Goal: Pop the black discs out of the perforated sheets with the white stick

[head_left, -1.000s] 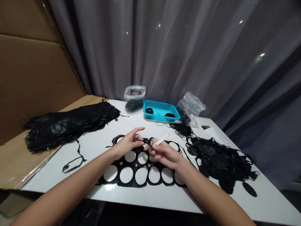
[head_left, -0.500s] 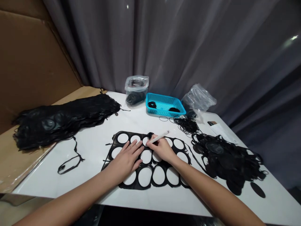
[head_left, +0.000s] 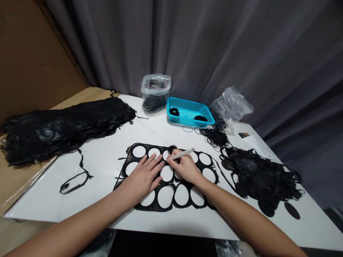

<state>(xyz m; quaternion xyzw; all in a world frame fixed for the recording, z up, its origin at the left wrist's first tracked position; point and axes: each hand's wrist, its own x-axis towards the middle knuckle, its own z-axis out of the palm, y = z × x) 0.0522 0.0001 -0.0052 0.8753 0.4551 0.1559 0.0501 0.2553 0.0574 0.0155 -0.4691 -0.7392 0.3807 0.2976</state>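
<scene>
A thin black rubber sheet (head_left: pixel 171 186) with rows of round holes lies flat on the white table, near its front edge. My left hand (head_left: pixel 143 175) rests spread on the left part of the sheet, palm down. A slim pale tool like a pen or craft knife (head_left: pixel 182 154) is pinched in my right hand (head_left: pixel 184 167), its back end pointing up to the right. That hand works at a hole in the sheet's far row, close to my left fingertips. The tool's tip is too small to make out. A bit of black rubber (head_left: pixel 173 147) bunches up just beyond it.
At left lies a thick stack of black sheets (head_left: pixel 64 128). A blue basket (head_left: pixel 190 110) with black rings stands behind, between a bagged container (head_left: pixel 155 94) and a clear plastic bag (head_left: pixel 232 107). Thin black rings (head_left: pixel 215 137) and a heap of black scraps (head_left: pixel 259 178) lie at right.
The camera view has tilted slightly, so the background sits higher. My right hand and the tool have shifted a little at the same hole; my left hand stays on the sheet.
</scene>
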